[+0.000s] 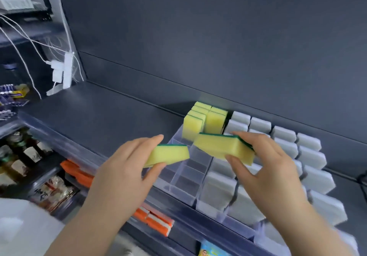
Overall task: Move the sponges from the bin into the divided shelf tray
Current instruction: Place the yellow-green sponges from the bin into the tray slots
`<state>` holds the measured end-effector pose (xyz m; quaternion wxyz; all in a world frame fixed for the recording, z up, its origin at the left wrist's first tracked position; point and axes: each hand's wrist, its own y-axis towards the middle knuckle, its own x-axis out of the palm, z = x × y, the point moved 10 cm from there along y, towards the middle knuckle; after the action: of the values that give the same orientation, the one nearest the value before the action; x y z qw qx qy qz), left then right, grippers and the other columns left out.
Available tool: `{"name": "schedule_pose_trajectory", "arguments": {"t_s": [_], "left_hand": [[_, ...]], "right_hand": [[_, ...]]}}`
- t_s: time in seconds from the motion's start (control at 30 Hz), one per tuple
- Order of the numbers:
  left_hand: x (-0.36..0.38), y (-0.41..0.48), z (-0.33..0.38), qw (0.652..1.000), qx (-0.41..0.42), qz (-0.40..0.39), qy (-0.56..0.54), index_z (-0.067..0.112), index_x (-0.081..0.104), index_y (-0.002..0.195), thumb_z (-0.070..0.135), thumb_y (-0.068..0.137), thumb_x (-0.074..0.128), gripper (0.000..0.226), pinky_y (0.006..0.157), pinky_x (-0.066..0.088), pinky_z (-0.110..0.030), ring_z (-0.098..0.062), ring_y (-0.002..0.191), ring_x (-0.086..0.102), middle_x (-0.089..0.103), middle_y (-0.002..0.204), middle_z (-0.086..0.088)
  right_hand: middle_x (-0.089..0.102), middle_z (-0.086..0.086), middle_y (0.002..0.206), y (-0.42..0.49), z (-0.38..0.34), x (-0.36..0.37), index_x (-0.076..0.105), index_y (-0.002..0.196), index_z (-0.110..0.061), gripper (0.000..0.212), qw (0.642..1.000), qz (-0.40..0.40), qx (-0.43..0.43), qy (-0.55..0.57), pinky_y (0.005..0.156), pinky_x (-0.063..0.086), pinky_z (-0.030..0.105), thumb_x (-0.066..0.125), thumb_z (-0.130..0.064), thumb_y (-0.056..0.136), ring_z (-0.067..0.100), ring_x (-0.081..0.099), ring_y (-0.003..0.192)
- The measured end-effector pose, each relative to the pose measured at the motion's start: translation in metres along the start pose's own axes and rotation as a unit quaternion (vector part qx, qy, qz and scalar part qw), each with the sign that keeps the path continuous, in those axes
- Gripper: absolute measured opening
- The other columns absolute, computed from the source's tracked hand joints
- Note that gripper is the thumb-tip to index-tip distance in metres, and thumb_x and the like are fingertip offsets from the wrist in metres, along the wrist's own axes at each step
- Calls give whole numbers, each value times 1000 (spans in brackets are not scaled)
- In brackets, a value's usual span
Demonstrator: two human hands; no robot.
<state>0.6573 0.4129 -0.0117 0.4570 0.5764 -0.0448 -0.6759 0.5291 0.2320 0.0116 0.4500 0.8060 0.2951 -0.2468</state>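
Clear tray [190,178]: yellow sponges [195,125] rear; L hand [123,168], R hand [266,168] grip one each.

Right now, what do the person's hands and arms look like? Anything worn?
Left hand and right hand are bare: no gloves, rings or markers visible. Left forearm and right forearm show no sleeve, watch or band up to the frame edge. No cables attached.

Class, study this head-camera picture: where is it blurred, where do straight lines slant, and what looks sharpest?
Head view: motion blur smears the white sponges at lower right; the wide lens slants the left upright; the standing yellow sponges look sharpest; lighting is soft, without glare.
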Motion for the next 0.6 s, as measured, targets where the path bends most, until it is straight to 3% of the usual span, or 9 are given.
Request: {"name": "schedule_pose_trajectory", "arguments": {"t_s": [0.2,0.3,0.43,0.6], "left_hand": [[24,58,-62,991,106,-49,-58,18,63,116,34,73,62,46,68,52,-28,-8,95,52,67,103,5],[31,83,-85,986,127,-58,-92,16,64,115,33,72,62,46,68,50,-26,-8,95,50,67,101,3],[47,101,-88,975,160,-75,-136,16,64,115,31,71,65,47,68,49,-24,-8,94,50,66,102,3],[64,110,-73,957,210,-101,-170,14,63,116,32,75,61,45,64,51,-24,-10,93,51,66,102,2]], "right_hand": [[48,-33,102,17,-17,32,55,114,-30,41,991,68,102,-62,77,39,3,72,-24,77,-20,45,94],[52,-25,98,23,-29,44,56,114,-28,43,979,87,143,-115,75,36,2,74,-21,76,-19,44,91],[59,-10,99,20,-37,39,57,114,-24,42,959,121,197,-164,82,28,-4,72,-20,75,-3,48,90],[56,-11,98,31,-37,22,59,113,-16,38,946,132,221,-195,78,27,-6,72,-17,78,-2,45,89]]}}
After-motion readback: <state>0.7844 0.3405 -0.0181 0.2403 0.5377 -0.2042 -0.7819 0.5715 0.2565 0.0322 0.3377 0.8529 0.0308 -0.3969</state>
